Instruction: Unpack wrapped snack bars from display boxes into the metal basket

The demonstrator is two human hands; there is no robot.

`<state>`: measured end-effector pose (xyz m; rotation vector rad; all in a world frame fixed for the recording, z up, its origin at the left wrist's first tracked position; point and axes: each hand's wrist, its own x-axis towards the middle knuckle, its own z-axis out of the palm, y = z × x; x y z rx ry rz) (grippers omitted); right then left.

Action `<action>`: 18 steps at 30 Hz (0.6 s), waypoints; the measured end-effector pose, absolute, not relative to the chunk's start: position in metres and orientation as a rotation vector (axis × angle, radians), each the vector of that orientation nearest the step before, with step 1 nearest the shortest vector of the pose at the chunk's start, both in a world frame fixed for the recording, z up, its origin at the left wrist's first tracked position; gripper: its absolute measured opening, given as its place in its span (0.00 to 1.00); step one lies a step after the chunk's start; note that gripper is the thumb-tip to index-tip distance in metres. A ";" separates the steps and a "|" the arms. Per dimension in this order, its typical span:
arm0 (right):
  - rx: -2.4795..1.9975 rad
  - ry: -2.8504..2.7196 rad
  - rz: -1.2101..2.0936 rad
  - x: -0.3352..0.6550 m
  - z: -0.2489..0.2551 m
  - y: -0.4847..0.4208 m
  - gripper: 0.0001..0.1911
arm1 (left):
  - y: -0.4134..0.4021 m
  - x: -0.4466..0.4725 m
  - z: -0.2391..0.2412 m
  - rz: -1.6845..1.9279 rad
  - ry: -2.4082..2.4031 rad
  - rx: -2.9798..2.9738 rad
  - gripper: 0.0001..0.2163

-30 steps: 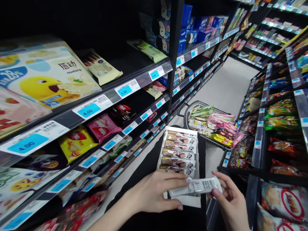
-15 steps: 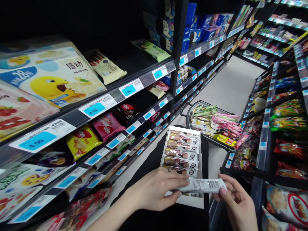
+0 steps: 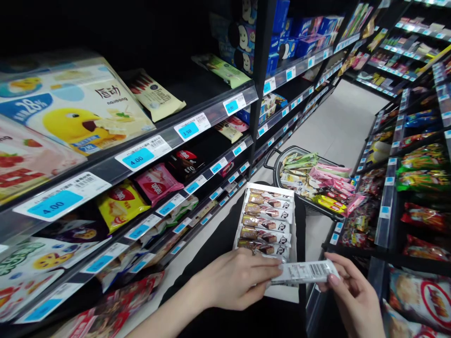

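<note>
1. Apparently, our step is handling one bar (image 3: 305, 272) just over the near end of the box (image 3: 282, 294), its barcode side turned up towards us.
2. Our right hand (image 3: 354, 291) pinches the bar's right end between thumb and fingers, the gap between them narrow.
3. Our left hand (image 3: 243, 277) is bent over the bar's left end, and its fingers seem closed on it; we cannot see the underside of that grip.
4. Beyond our left hand, the wafers (image 3: 268, 223) lie in a row in the box, picture sides up. The box seems to rest on our lap (image 3: 218, 239), and whether the bar touches it we cannot tell.
5. Farther ahead of both hands stands the basket (image 3: 277, 176), heaped with packets (image 3: 331, 180). Shelved bags (image 3: 419, 298) sit near our right hand, on its right.
6. As we judge it, the next move calls for a light, steady pinch at both ends, so that the wrapper does not crease, and for our left fingers to keep clear of the wafers beneath.
</note>
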<state>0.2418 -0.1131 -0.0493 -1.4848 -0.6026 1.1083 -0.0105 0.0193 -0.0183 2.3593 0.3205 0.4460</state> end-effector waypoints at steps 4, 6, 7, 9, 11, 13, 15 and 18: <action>-1.475 -0.594 1.086 0.232 -0.043 -0.110 0.18 | 0.014 -0.010 -0.023 0.505 0.413 2.509 0.15; -1.490 -0.528 1.023 0.223 -0.039 -0.109 0.17 | 0.010 -0.008 -0.023 0.522 0.472 2.594 0.14; -1.508 -0.493 0.981 0.220 -0.037 -0.108 0.17 | 0.008 -0.007 -0.022 0.512 0.500 2.615 0.14; -1.565 -0.488 0.901 0.216 -0.035 -0.108 0.17 | 0.006 -0.004 -0.019 0.444 0.561 2.593 0.14; -1.640 -0.577 0.819 0.215 -0.035 -0.108 0.16 | 0.005 0.000 -0.014 0.323 0.623 2.499 0.14; -1.683 -0.700 0.741 0.215 -0.037 -0.107 0.12 | 0.007 0.002 -0.010 0.204 0.657 2.386 0.14; -1.661 -0.819 0.682 0.214 -0.037 -0.106 0.08 | 0.011 0.003 -0.009 0.133 0.662 2.303 0.10; -1.576 -0.966 0.646 0.209 -0.034 -0.104 0.05 | 0.014 0.003 -0.010 0.122 0.638 2.298 0.07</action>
